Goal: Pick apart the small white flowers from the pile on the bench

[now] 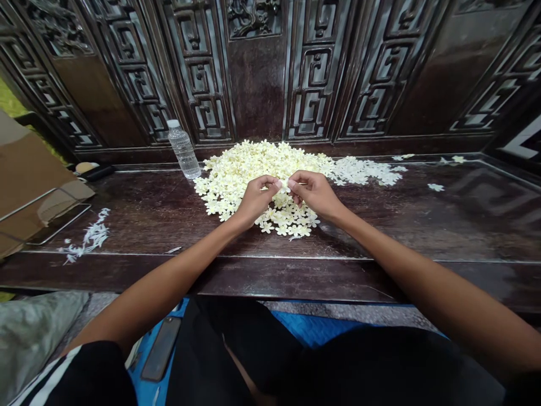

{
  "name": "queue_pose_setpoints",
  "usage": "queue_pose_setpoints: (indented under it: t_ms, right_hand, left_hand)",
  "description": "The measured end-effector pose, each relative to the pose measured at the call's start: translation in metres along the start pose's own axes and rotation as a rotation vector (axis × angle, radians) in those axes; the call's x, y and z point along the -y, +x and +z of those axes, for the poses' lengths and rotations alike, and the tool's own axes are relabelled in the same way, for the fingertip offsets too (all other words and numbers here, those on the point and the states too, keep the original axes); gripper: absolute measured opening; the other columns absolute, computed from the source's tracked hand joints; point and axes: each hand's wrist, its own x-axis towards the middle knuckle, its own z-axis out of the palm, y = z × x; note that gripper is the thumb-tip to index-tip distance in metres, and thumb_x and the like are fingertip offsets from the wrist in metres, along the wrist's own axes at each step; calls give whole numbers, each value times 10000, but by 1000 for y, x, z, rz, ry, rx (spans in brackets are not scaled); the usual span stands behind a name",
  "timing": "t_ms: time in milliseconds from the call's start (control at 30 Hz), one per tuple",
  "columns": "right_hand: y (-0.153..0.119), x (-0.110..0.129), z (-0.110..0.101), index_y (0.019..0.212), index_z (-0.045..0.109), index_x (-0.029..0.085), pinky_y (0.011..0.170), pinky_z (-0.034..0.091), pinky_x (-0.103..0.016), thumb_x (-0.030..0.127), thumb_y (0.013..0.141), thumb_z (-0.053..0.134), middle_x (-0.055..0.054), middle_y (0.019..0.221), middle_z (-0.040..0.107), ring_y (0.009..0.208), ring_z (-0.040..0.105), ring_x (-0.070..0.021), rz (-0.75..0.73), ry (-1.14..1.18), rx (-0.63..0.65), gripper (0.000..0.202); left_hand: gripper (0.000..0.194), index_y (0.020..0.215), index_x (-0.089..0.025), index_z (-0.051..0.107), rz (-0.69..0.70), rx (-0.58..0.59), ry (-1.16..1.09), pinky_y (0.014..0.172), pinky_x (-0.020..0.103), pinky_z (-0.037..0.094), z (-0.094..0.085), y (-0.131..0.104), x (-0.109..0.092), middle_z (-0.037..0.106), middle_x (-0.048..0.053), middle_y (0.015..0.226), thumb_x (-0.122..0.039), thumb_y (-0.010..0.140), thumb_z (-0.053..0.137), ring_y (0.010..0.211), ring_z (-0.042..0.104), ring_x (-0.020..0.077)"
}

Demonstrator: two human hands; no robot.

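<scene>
Where your hands meet: your left hand (255,197) and right hand (315,194) each have thumb and forefinger drawn together, pinching one small pale blossom (284,185) between them, just above the heap.
Blossom: it looks thin-petalled and easily bruised; a light grip near its centre should hold it better than a squeeze on the petals. Small, level finger movements would suit it, as would wrists kept above the loose flowers. Its finer parts are too small to make out.
Flower heap (249,163): cream-yellow, five-petalled blossoms lie beneath and around your hands, with a whiter patch (363,171) trailing to the right.
Dark wooden bench (422,225): it bears the heap; thin white slivers (95,237) lie at left.
Clear plastic bottle (185,151): white-capped, beside the heap's left edge, tilted in view; no label can be read.
Cardboard (34,180): brown, far left, without legible print.
Smartphone (163,347): below the bench on something blue, screen dark, no brand visible.
Sleeve (80,375): black with white stripes; no logo shows.
</scene>
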Motion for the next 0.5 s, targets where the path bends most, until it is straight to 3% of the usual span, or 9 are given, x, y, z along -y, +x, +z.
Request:
queue_pose_setpoints:
  t_ms: [233, 500]
  right_hand:
    - [-1, 2, 2, 796, 621, 210, 459, 466, -292, 700, 871, 744, -4, 622, 606, 490, 553, -138, -16, -40, -64, 510]
    - [-6, 0, 12, 697, 535, 232, 479, 394, -303, 712, 960, 615, 13, 550, 546, 460, 511, -140, -62, -78, -201, 553]
  left_hand:
    - [376, 990, -182, 626, -55, 112, -122, 447, 206, 233, -2, -1, 0, 410, -61, 694, -518, 900, 767, 500, 304, 50]
    - [467, 855, -198, 546, 4, 114, -120, 442, 212, 201, 6, -5, 1, 338, -84, 606, -609, 875, 766, 467, 284, 52]
